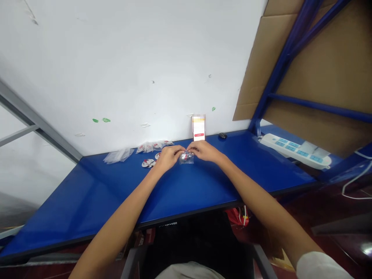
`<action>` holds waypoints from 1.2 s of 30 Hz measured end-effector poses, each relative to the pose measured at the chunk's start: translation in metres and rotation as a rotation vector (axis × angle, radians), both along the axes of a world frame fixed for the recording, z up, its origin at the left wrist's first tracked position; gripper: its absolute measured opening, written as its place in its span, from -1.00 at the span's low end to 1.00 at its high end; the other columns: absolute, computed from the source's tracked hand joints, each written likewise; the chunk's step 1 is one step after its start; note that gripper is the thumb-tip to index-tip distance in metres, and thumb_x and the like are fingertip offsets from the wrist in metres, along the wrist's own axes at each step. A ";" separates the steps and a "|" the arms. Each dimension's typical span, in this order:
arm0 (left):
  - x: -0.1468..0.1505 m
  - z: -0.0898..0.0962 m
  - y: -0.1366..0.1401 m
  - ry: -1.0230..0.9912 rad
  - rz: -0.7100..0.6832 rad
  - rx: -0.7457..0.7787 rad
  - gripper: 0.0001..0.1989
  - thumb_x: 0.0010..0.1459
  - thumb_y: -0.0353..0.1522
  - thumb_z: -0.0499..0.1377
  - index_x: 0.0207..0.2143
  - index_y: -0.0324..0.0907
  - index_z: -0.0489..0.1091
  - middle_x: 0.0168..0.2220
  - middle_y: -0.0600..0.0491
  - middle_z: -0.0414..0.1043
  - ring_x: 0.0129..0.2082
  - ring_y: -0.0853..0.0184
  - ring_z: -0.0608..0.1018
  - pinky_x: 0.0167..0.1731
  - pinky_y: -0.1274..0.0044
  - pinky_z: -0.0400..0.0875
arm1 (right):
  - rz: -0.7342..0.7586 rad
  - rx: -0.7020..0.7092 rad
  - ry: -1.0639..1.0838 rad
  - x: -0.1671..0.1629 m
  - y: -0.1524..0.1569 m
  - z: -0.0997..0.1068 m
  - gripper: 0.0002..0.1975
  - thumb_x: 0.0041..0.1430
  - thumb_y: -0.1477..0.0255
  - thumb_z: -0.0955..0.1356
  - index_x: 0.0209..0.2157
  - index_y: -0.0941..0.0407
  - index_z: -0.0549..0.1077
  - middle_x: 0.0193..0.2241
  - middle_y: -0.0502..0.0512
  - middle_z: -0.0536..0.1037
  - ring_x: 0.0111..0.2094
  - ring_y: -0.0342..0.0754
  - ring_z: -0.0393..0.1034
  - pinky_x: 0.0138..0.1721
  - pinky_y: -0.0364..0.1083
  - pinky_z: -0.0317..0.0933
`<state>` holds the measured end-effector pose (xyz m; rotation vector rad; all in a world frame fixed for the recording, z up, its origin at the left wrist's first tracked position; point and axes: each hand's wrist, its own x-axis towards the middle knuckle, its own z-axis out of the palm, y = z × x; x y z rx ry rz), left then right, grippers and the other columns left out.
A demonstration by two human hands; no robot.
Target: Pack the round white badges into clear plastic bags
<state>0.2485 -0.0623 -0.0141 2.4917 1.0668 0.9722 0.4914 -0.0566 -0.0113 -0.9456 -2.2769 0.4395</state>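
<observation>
Between my two hands is a small clear plastic bag (pixel 186 158) with a shiny round item with red markings inside. My left hand (pixel 169 157) pinches the bag's upper left edge. On the other side, the fingers of my right hand (pixel 203 150) are closed on its upper right edge. Several round white-and-red pieces (pixel 148 163) lie on the blue table just left of my left hand, partly hidden by it. Behind them is a row of clear bags (pixel 149 147) with similar round pieces in them.
A stack of flat clear bags (pixel 118 155) lies at the back left of the blue table (pixel 180 197). A phone (pixel 199 128) with a lit screen leans on the wall. Near it sits a small black object (pixel 222 135). A white power strip (pixel 295 151) is at the right.
</observation>
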 end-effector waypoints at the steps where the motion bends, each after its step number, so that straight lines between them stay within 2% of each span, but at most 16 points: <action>1: 0.000 0.001 0.001 -0.001 0.014 0.009 -0.78 0.38 -0.34 0.19 -0.03 -0.06 0.62 -0.11 0.05 0.71 -0.18 0.23 0.70 -0.06 0.42 0.56 | -0.040 0.041 -0.027 0.000 -0.001 0.002 -0.81 0.33 0.56 0.38 -0.15 0.13 0.67 -0.25 0.11 0.70 -0.26 -0.03 0.54 -0.20 -0.12 0.30; 5: -0.011 0.010 0.006 -0.097 0.183 0.067 -0.70 0.36 -0.36 0.20 0.12 -0.07 0.48 -0.01 -0.02 0.66 -0.16 0.23 0.68 -0.12 0.42 0.57 | -0.295 0.144 -0.150 -0.011 0.011 0.013 -0.87 0.37 0.51 0.38 -0.14 0.15 0.61 -0.22 0.17 0.67 -0.22 0.01 0.53 -0.20 -0.12 0.28; 8: -0.029 0.019 0.011 -0.181 0.362 0.116 -0.74 0.36 -0.40 0.13 0.06 -0.07 0.44 -0.04 -0.01 0.64 -0.22 0.26 0.67 -0.18 0.45 0.54 | -0.445 0.230 -0.341 -0.037 0.037 0.021 -0.80 0.46 0.50 0.31 -0.06 0.19 0.58 -0.08 0.30 0.64 -0.09 0.11 0.54 -0.10 -0.05 0.32; 10: -0.041 0.024 0.013 -0.215 0.458 0.147 -0.76 0.35 -0.41 0.11 0.02 -0.07 0.42 -0.04 -0.01 0.63 -0.24 0.27 0.66 -0.21 0.45 0.52 | -0.450 0.261 -0.495 -0.065 0.057 0.021 -0.74 0.46 0.56 0.26 0.00 0.27 0.56 -0.02 0.42 0.61 -0.04 0.17 0.54 -0.07 -0.01 0.35; 13: -0.059 0.025 0.018 -0.245 0.542 0.187 -0.78 0.33 -0.42 0.09 -0.01 -0.08 0.40 -0.05 -0.01 0.60 -0.25 0.25 0.65 -0.20 0.43 0.50 | -0.377 0.272 -0.644 -0.114 0.077 0.012 -0.65 0.42 0.68 0.19 0.03 0.33 0.56 0.02 0.50 0.57 0.04 0.19 0.52 -0.04 0.01 0.37; 16: -0.072 0.023 0.023 -0.243 0.604 0.194 -0.79 0.30 -0.43 0.09 -0.04 -0.09 0.40 -0.10 0.00 0.59 -0.25 0.24 0.64 -0.14 0.40 0.48 | -0.347 0.231 -0.670 -0.151 0.084 0.000 -0.65 0.43 0.66 0.20 0.01 0.32 0.59 0.01 0.49 0.58 0.03 0.19 0.53 -0.03 0.02 0.39; 18: -0.079 0.021 0.026 -0.233 0.625 0.180 -0.78 0.29 -0.43 0.09 -0.05 -0.09 0.40 -0.12 0.00 0.59 -0.25 0.23 0.63 -0.12 0.39 0.47 | -0.348 0.228 -0.655 -0.162 0.085 -0.006 -0.67 0.44 0.62 0.23 0.00 0.32 0.60 -0.01 0.48 0.59 0.01 0.18 0.54 -0.03 0.01 0.38; 22: -0.085 0.021 0.029 -0.230 0.601 0.154 -0.80 0.32 -0.41 0.08 -0.04 -0.09 0.40 -0.08 -0.02 0.58 -0.22 0.24 0.62 -0.09 0.40 0.45 | -0.281 0.238 -0.570 -0.152 0.089 -0.006 -0.68 0.49 0.39 0.30 -0.04 0.28 0.66 -0.06 0.44 0.59 0.02 0.20 0.50 0.00 0.01 0.34; 25: -0.088 0.022 0.030 -0.240 0.585 0.134 -0.83 0.36 -0.37 0.08 -0.04 -0.10 0.40 -0.05 -0.05 0.58 -0.23 0.24 0.61 -0.09 0.40 0.45 | -0.127 0.171 -0.474 -0.135 0.093 -0.002 -0.59 0.55 0.22 0.26 -0.06 0.16 0.69 -0.14 0.31 0.59 -0.01 0.14 0.46 0.04 0.01 0.30; 27: -0.090 0.023 0.031 -0.239 0.584 0.118 -0.84 0.39 -0.34 0.07 -0.05 -0.10 0.40 -0.05 -0.06 0.58 -0.22 0.24 0.61 -0.09 0.40 0.45 | -0.055 0.133 -0.411 -0.125 0.094 -0.003 -0.58 0.58 0.27 0.21 0.00 0.16 0.65 -0.16 0.27 0.59 -0.02 0.10 0.44 0.08 0.00 0.28; 30: -0.093 0.024 0.031 -0.225 0.580 0.098 -0.83 0.42 -0.32 0.05 -0.08 -0.09 0.42 -0.08 -0.05 0.60 -0.22 0.23 0.61 -0.09 0.40 0.44 | -0.046 0.185 -0.282 -0.113 0.088 -0.012 -0.66 0.52 0.41 0.26 0.16 0.19 0.56 -0.04 0.28 0.57 0.05 0.10 0.39 0.16 0.04 0.24; 36: -0.095 0.024 0.035 -0.164 0.589 0.084 -0.77 0.44 -0.28 0.03 -0.14 -0.09 0.48 -0.19 -0.04 0.63 -0.23 0.19 0.62 -0.11 0.40 0.43 | -0.007 0.269 -0.156 -0.097 0.079 -0.026 -0.71 0.47 0.49 0.26 0.05 0.16 0.57 -0.02 0.27 0.55 0.05 0.12 0.36 0.17 0.05 0.24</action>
